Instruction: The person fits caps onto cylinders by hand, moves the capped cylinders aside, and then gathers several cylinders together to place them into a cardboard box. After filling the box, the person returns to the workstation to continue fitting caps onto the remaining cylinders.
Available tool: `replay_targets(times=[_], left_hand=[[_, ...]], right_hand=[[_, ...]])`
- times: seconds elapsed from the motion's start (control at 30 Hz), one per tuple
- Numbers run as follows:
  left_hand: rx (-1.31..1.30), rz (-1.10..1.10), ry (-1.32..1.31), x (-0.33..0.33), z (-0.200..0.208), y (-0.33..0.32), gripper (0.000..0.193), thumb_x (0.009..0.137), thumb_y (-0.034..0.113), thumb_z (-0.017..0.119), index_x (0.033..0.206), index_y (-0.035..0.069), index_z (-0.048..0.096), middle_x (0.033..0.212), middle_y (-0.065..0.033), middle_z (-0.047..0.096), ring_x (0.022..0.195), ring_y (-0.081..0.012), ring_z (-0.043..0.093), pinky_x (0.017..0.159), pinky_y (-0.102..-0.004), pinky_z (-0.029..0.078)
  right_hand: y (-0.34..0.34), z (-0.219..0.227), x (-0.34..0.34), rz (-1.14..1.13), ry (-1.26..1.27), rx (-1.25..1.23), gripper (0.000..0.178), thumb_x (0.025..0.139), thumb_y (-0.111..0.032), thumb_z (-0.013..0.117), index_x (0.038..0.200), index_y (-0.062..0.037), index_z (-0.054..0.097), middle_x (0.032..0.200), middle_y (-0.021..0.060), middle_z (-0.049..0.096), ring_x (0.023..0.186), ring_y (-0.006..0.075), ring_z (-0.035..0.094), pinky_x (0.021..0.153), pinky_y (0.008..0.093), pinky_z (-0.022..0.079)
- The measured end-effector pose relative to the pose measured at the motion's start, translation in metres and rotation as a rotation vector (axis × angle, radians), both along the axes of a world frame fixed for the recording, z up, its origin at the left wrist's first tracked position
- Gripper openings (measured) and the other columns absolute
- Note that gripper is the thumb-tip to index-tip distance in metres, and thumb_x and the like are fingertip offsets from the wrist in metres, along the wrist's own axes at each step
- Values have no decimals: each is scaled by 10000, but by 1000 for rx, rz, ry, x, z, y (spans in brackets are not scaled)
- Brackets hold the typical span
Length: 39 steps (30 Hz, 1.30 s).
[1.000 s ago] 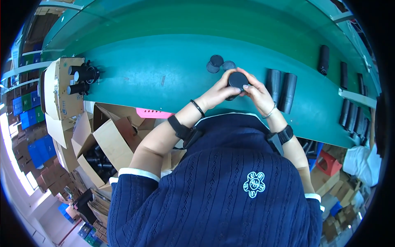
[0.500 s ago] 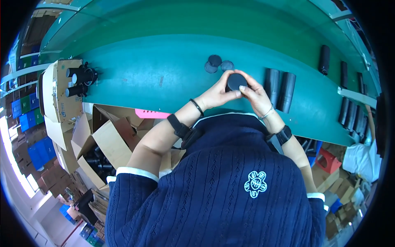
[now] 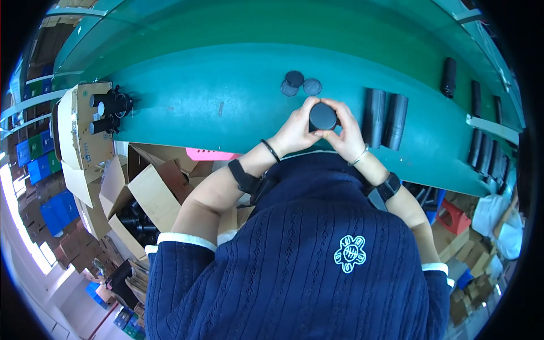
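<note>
Between my two hands, at the near edge of the green bench, is a black cylinder (image 3: 323, 117) with its flat round end facing up. My left hand (image 3: 296, 129) curls round its left side. Around the right and far sides wrap the fingers of my right hand (image 3: 348, 136); both thumbs meet at the near side. The cylinder's lower part is hidden by my hands. Just beyond lie three thin dark round caps: a black one (image 3: 294, 78), partly over a greyer one (image 3: 289, 89), and a grey one (image 3: 312, 86) beside them.
Two black ribbed tubes (image 3: 395, 122) lie right of my hands on the green bench (image 3: 187, 96). More black tubes (image 3: 486, 156) line the far right. At the left end stands a cardboard box (image 3: 93, 116) beside black cylinders. Open cartons (image 3: 150, 195) and a pink basket (image 3: 209, 154) sit below the edge.
My right thumb has slid off the cylinder's flat end to its near side. Both hands and the cylinder have shifted slightly left.
</note>
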<state>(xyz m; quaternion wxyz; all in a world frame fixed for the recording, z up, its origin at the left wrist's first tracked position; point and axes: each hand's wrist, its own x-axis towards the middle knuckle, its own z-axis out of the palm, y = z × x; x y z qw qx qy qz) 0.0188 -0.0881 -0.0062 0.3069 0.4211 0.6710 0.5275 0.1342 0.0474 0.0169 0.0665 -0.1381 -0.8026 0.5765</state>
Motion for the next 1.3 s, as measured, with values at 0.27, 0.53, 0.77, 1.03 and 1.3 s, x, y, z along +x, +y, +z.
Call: replay_targets(times=[0.27,0.53,0.77,1.03,1.3], left_hand=[[-1,-68,-24,-5,-3,-4,658,705,63,773,1232,53,379,1150,-187,542,1096,-396,563,874,-424,485],[45,7,102,-5,-5,1,701,692,102,788,1260,32,384,1175,-191,527,1125,-389,546,913,-418,478],[-19,54,153,-3,-2,9,686,697,163,783,1270,-4,444,1200,-228,549,1106,-406,558,923,-419,482],[-40,15,45,-5,-4,0,675,731,87,754,1321,14,434,1265,-162,523,1177,-282,550,964,-371,478],[-24,23,26,-2,-1,-7,674,714,204,805,1260,3,466,1208,-207,567,1140,-360,564,948,-397,464]], right_hand=[[7,3,0,90,75,-10,747,676,-199,835,1332,-120,487,1250,107,542,1030,232,584,711,279,517],[16,7,-3,53,38,27,735,673,-221,836,1320,-116,503,1218,113,569,1052,249,593,772,305,521],[19,2,-11,-13,149,167,703,641,-228,852,1258,-88,545,1128,118,601,1031,272,608,818,338,510],[26,3,-5,66,57,-213,693,680,-73,808,1307,-87,515,1180,82,556,1097,219,580,930,330,493],[24,5,-3,143,91,18,694,670,-44,776,1314,-79,521,1022,118,598,936,243,625,860,322,529]])
